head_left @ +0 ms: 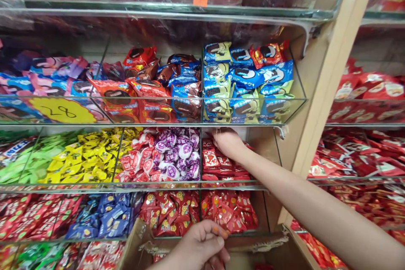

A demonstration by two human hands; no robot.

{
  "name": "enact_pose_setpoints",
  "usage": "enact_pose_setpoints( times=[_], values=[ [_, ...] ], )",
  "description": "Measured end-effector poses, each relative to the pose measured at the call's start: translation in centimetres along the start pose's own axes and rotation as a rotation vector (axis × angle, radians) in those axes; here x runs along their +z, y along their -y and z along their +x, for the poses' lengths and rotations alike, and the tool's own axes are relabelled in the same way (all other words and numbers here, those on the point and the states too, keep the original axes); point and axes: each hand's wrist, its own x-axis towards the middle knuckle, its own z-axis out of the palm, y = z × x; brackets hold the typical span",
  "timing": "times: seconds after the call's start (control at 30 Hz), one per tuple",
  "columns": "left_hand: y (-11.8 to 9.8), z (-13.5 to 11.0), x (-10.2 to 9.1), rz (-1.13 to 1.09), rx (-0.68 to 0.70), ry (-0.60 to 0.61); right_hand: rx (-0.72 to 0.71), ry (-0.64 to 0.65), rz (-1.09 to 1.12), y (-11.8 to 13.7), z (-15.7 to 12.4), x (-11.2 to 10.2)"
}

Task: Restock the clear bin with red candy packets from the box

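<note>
Your right hand (pixel 229 141): fingers bent, tips hidden, hold cannot be told; red packets (pixel 210 158) at its six o'clock, purple-and-white wrapped sweets (pixel 177 152) at nine. Your left hand (pixel 201 244): view's six o'clock, half-curled, hold unclear; open cardboard box (pixel 296 248) below.

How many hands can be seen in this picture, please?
2: the right hand is over the red packets, its far side hidden; the left hand is above the box. No third hand shows.
</note>
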Motion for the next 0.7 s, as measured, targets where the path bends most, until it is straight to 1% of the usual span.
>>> enact_pose_setpoints(
  times=[0.1, 0.2, 0.3, 0.43, 0.57, 0.7],
  values=[
    [0.4, 0.4, -0.5, 0.023, -0.009, 0.019, -0.007, 0.038, 0.022, 0.4, 1.6, 1.3],
    [0.5, 0.5, -0.8, 0.054, -0.004, 0.037, -0.045, 0.105, 0.070, 0.3, 1.8, 2.2],
    [0.4, 0.4, -0.8, 0.095, -0.019, 0.043, -0.106, 0.168, 0.145, -0.3, 1.6, 2.3],
    [0.4, 0.2, -0.6, 0.164, -0.039, 0.045, -0.138, 0.221, 0.217, -1.5, 1.3, 1.4],
    [0.3, -0.2, -0.3, 0.256, -0.046, 0.062, -0.050, 0.220, 0.161, -3.2, 0.0, -0.1],
    [0.2, -0.3, 0.0, 0.306, -0.038, 0.085, 0.014, 0.289, 0.073, -5.3, -2.4, -1.8]
  ],
)
